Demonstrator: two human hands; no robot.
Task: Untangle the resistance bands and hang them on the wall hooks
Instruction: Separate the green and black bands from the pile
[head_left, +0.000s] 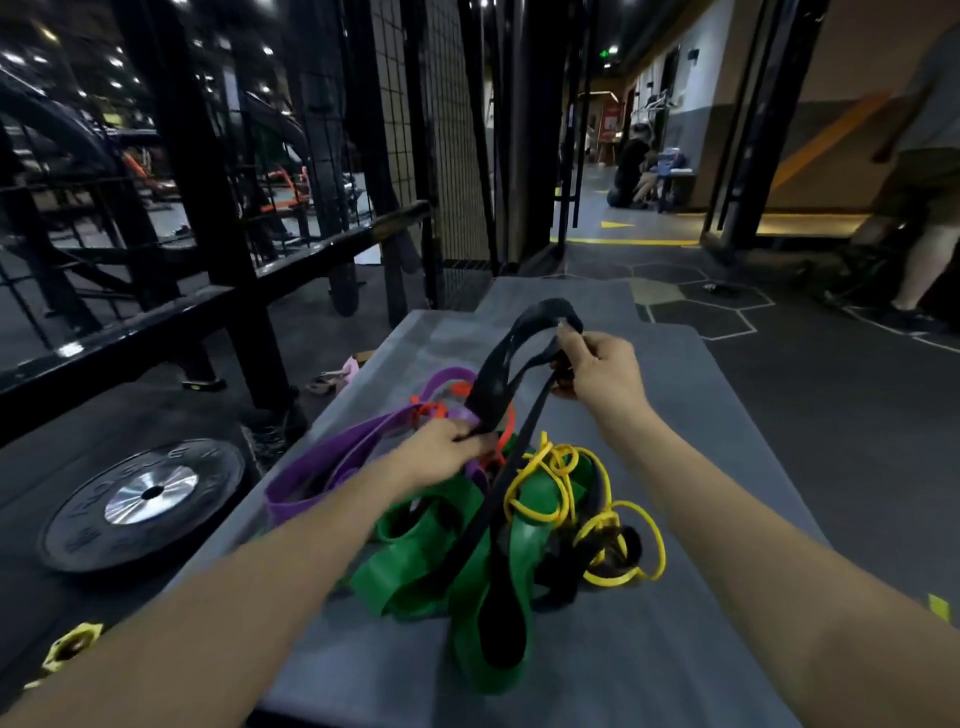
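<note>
- While the black band (498, 384) arches up off the heap, it is only partly free; its lower run dives under the green band (415, 566) near the bench's (701, 467) near edge.
- Right hand (597, 371): grip closed on the black loop's far end, held high.
- Left hand (447, 452): grip pinching the same black band low, at the pile.
- Purple band (332, 457) trails left, yellow tube (556, 483) coils right, orange band (506, 431) threads between.
- Judgement: pin the heap with the left, feed the black band through slowly; a sharp tug would likely tighten the knot.
- Weight plate (145, 499) on the floor, left. No wall hooks identifiable.
</note>
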